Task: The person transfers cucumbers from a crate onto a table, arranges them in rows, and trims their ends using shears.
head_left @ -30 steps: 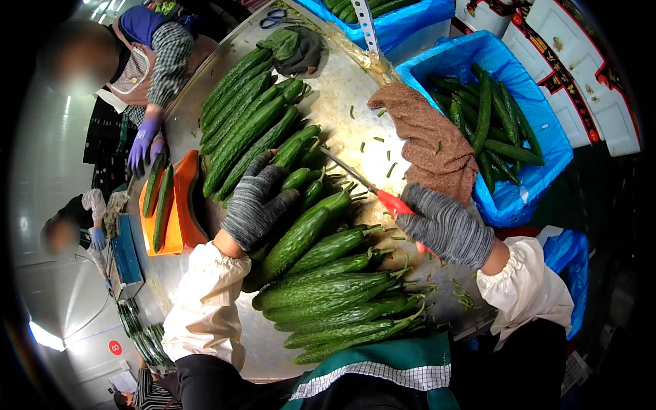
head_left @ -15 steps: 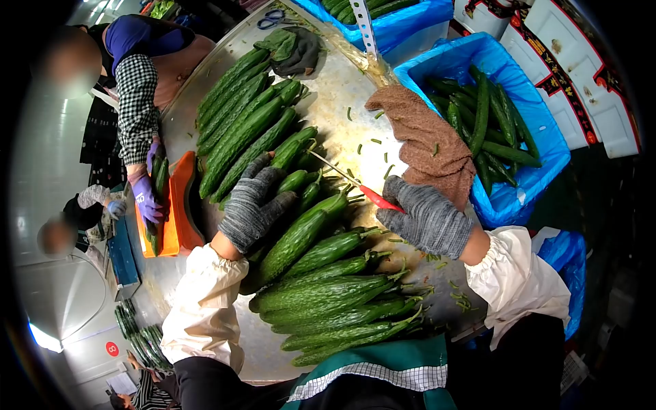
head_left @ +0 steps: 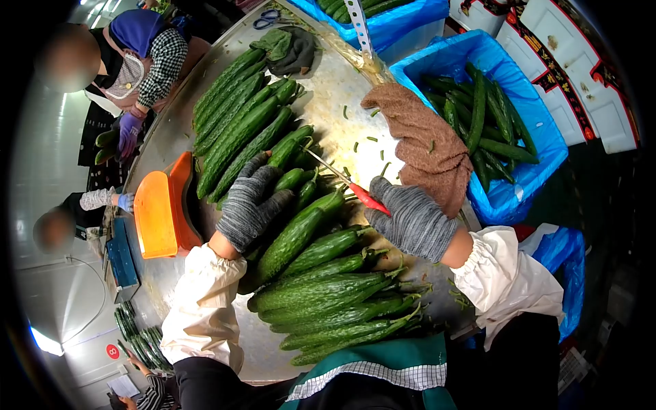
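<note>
My left hand (head_left: 249,208), in a grey knit glove with bare fingertips, lies over the middle of a row of green cucumbers. Between its thumb and fingers is a cucumber (head_left: 292,180), its stem end pointing right. My right hand (head_left: 413,222), gloved alike, is closed on the red handle of a small knife (head_left: 369,199). The thin blade points up and left, its tip close to the cucumber ends near my left fingers. More cucumbers (head_left: 328,298) lie side by side nearer my body, stems to the right. Another group of cucumbers (head_left: 239,130) lies farther up the table.
A brown cloth (head_left: 430,154) and cut stem bits lie on the metal table (head_left: 328,89). A blue-lined crate (head_left: 526,198) of cucumbers stands right. An orange scoop-shaped tray (head_left: 156,215) sits left. Scissors (head_left: 266,19) and a dark cloth (head_left: 295,58) lie far off. A co-worker's purple-gloved hand (head_left: 128,133) is upper left.
My right hand and the knife have shifted slightly left. The co-worker's hands have moved from the orange tray up and away with cucumbers. My left hand stays in place.
</note>
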Available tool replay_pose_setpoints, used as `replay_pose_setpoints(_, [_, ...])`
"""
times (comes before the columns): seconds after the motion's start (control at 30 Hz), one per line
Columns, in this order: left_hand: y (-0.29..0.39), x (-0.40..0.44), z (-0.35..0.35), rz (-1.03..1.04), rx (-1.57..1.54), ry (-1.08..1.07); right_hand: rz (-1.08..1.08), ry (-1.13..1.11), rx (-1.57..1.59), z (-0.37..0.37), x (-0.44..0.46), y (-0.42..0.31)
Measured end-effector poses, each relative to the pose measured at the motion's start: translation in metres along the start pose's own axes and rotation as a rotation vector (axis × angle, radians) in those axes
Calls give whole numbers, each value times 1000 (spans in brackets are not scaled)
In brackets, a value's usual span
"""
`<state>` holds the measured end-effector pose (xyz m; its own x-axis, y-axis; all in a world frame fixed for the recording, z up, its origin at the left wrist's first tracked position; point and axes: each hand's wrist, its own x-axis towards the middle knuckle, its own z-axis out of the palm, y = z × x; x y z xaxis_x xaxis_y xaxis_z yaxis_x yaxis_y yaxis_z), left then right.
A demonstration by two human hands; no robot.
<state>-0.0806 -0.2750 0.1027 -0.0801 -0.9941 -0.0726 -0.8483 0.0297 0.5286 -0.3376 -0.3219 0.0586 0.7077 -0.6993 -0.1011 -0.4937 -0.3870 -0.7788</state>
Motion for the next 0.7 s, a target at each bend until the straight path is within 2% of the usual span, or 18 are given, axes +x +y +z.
replay_pose_setpoints(0.13, [-1, 0, 1, 14, 10, 6, 69, -44, 3, -2, -1, -4])
replay_pose_setpoints(0.2, [0, 0, 1, 5, -4, -3, 40, 44, 58, -2, -5, 1])
replay_pose_setpoints(0.33, [2, 0, 0, -8, -20, 0, -50, 67, 68, -31, -28, 10])
replay_pose_setpoints(0.53, [4, 1, 0, 5, -3, 1, 8, -189, 204, -54, -52, 14])
replay_pose_setpoints(0.7, [3, 0, 0, -5, -35, 3, 38, -251, 191, -57, -36, 8])
